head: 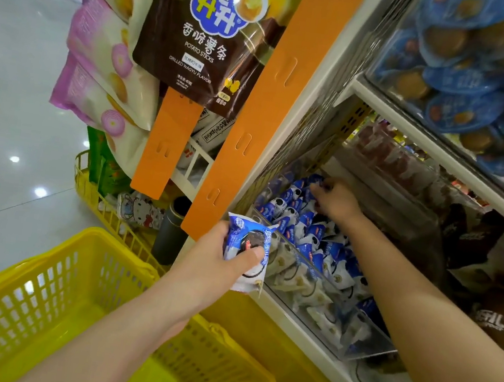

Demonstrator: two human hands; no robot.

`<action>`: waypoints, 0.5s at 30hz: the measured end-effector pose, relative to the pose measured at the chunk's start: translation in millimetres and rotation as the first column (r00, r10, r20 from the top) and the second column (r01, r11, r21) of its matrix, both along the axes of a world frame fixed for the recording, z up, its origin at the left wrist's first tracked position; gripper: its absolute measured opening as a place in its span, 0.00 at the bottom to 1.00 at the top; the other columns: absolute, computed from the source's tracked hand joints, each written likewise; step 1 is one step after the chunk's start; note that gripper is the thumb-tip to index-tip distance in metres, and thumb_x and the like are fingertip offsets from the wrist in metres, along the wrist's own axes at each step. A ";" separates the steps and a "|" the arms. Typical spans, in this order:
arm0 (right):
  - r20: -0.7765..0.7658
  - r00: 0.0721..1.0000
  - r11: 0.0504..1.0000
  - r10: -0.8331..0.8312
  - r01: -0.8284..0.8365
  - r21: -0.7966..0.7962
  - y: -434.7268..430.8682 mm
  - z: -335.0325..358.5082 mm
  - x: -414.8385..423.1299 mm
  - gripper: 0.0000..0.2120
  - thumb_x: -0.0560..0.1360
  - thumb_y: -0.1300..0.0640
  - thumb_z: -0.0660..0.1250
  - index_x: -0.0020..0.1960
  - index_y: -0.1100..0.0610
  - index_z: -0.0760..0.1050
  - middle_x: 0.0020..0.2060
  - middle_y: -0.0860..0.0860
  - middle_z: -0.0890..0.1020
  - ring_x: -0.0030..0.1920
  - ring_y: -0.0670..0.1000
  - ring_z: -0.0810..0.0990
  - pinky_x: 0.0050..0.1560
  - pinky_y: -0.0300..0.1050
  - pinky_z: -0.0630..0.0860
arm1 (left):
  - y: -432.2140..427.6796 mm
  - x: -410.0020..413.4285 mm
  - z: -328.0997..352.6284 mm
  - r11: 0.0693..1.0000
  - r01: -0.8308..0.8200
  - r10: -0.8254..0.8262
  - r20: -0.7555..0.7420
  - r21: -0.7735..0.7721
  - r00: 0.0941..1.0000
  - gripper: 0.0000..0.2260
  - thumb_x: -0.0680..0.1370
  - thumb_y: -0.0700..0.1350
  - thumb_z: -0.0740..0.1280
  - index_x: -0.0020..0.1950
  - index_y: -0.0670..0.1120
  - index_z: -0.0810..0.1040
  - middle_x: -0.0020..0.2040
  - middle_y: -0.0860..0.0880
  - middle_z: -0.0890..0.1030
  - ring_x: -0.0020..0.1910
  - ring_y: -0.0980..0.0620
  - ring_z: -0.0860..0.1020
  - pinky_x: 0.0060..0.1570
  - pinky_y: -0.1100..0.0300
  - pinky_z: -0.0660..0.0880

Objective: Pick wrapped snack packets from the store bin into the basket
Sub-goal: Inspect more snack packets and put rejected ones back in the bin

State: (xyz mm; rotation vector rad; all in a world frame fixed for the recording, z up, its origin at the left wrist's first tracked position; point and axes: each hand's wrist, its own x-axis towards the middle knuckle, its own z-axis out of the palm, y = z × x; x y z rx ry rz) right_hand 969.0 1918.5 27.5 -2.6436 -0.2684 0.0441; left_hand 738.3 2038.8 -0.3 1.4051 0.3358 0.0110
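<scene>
Snack packet (pixel 240 233) in left hand (pixel 218 262)

Bright light; perhaps soft, warped edges.

The right hand (pixel 336 201) reaches deep into the clear bin (pixel 327 287). Its fingertips are blurred and sunk among the blue-and-white packets (pixel 309 231), so whether it grips one cannot be told. The left hand (pixel 221 261) holds a single packet (pixel 245 243) whose print is partly covered by the thumb and too smeared to read. The yellow basket (pixel 34 299) runs off the left and bottom edges, and the blue packs (pixel 488 68) on the upper shelf are a blur.
</scene>
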 end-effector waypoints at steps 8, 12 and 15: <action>0.211 0.942 0.856 0.262 -0.328 0.400 -8.4 21.1 -140.6 0.08 0.78 0.50 0.58 0.49 0.49 0.75 0.39 0.43 0.80 0.40 0.41 0.78 0.42 0.39 0.76 | -7.5 -12.7 3.2 0.994 -0.002 0.000 -0.012 -0.106 1.000 0.10 0.79 0.49 0.60 0.60 0.52 0.72 0.55 0.51 0.80 0.53 0.53 0.79 0.58 0.53 0.74; 0.040 0.931 0.838 0.362 -0.344 0.423 -13.2 8.9 -186.9 0.07 0.77 0.52 0.62 0.46 0.51 0.78 0.39 0.46 0.81 0.38 0.44 0.77 0.40 0.42 0.76 | -12.2 -21.9 -1.5 0.999 0.045 -0.045 0.008 -0.029 0.999 0.09 0.80 0.49 0.59 0.59 0.55 0.71 0.52 0.55 0.80 0.46 0.64 0.79 0.38 0.70 0.73; -0.102 0.938 0.804 0.330 -0.222 0.552 -17.4 0.4 -194.2 0.05 0.76 0.59 0.65 0.51 0.56 0.78 0.39 0.49 0.80 0.35 0.44 0.76 0.34 0.35 0.76 | -14.9 -26.4 -7.3 0.997 0.075 -0.076 0.021 0.021 0.997 0.10 0.80 0.48 0.59 0.61 0.57 0.71 0.54 0.57 0.80 0.47 0.65 0.79 0.37 0.73 0.72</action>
